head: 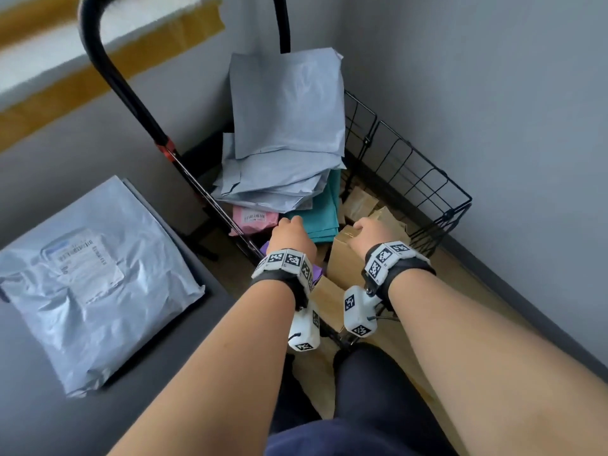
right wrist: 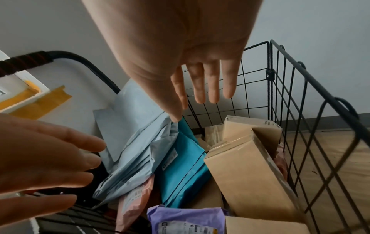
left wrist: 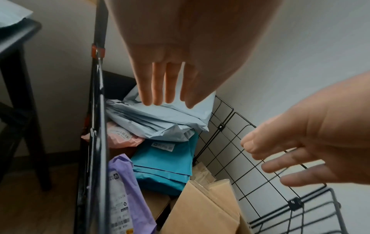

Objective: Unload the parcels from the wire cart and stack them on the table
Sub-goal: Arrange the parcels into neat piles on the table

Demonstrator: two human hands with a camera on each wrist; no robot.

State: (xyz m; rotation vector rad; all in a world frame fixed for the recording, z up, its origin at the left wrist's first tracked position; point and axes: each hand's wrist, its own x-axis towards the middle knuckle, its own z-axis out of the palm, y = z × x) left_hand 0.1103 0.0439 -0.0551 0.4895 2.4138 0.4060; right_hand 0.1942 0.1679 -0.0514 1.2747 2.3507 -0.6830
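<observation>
Wire cart at 12 o'clock, packed with parcels. Both hands reach in, empty, fingers straight and spread: left hand over teal mailer, right hand over brown box. Contact with either hard to tell. Grey mailers lean at cart's back, long axis running 6 to 12. Box tilted, long axis toward 1 o'clock. Advice: take box first, one palm each long side, lift straight up past wire rim. Table at 9 o'clock holds one grey parcel.
</observation>
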